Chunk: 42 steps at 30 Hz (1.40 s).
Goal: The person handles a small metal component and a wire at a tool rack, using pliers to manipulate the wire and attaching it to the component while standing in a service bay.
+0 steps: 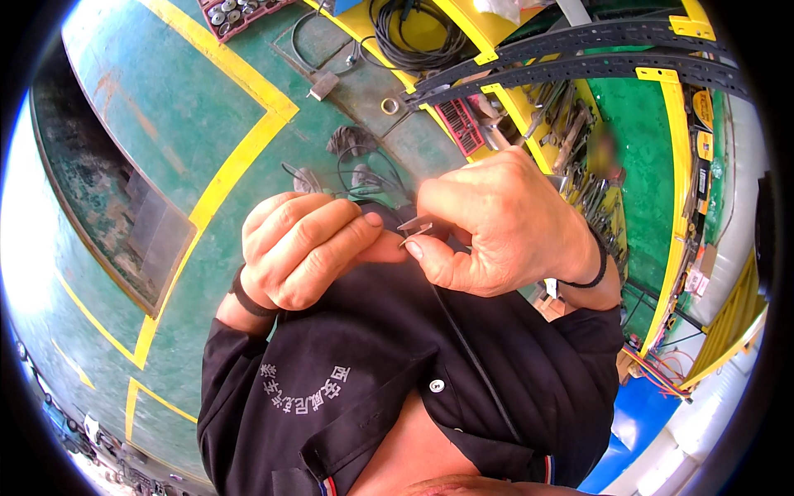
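Note:
My left hand (pixel 310 248) is closed in a pinch, its fingers curled and its fingertips meeting the tips of my right hand. Whatever it pinches is hidden or too small to name. Closed too, my right hand (pixel 504 223) grips a small metal piece with thin pointed tips (pixel 416 226) between thumb and forefinger. The tips stick out toward the left fingertips, and a copper-coloured edge shows beside the right thumb. Most of this piece lies behind my fingers, so its kind is unclear. Both hands are raised in front of my dark shirt (pixel 380 331).
Beyond my hands a thin black cable (pixel 376 157) loops over the floor. A yellow rack (pixel 571 124) holding hand tools stands at right, with a coiled black hose (pixel 418 37) above. A ring of tape (pixel 389 106) lies on grey plates. At left is a dark floor pit (pixel 91 182).

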### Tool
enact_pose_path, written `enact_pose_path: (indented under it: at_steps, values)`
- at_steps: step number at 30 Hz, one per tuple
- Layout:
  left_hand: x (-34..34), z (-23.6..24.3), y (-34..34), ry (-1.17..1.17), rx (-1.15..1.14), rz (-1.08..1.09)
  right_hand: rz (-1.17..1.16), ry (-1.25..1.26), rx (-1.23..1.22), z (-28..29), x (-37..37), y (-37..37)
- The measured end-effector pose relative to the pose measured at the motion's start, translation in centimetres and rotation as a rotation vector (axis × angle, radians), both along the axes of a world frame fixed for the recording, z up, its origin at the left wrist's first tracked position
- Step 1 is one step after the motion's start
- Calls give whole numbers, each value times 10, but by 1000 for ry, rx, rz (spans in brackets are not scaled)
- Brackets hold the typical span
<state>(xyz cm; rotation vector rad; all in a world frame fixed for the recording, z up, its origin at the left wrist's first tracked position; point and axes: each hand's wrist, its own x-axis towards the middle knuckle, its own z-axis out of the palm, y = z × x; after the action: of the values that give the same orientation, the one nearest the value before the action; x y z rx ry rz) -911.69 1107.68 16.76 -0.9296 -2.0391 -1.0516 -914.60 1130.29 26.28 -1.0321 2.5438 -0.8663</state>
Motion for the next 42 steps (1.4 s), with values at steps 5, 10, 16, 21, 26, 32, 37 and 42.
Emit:
enact_pose_path:
  at_steps: [5, 10, 16, 21, 26, 32, 37, 42]
  values:
    - [-1, 0, -2, 2, 9, -5, -10, -5, -11, -2, 0, -2]
    - [-1, 1, -3, 9, -4, 5, 2, -9, 2, -1, -1, -5]
    - [2, 0, -5, -15, -48, 18, 12, -36, 35, 1, -1, -5]
    - [2, -1, -4, 2, -39, 20, 26, -51, 54, 4, -2, -6]
    - [-3, -2, -3, 68, -22, 3, 27, -59, 43, 3, 0, -6]
    - [-6, -3, -3, 78, -54, -18, 83, -81, 11, 0, 6, -8]
    - [-4, -1, -5, 86, -58, 37, -31, -216, -61, 12, -2, -5]
    - [2, -2, -1, 101, -23, 62, -157, -287, -181, 3, 4, -6]
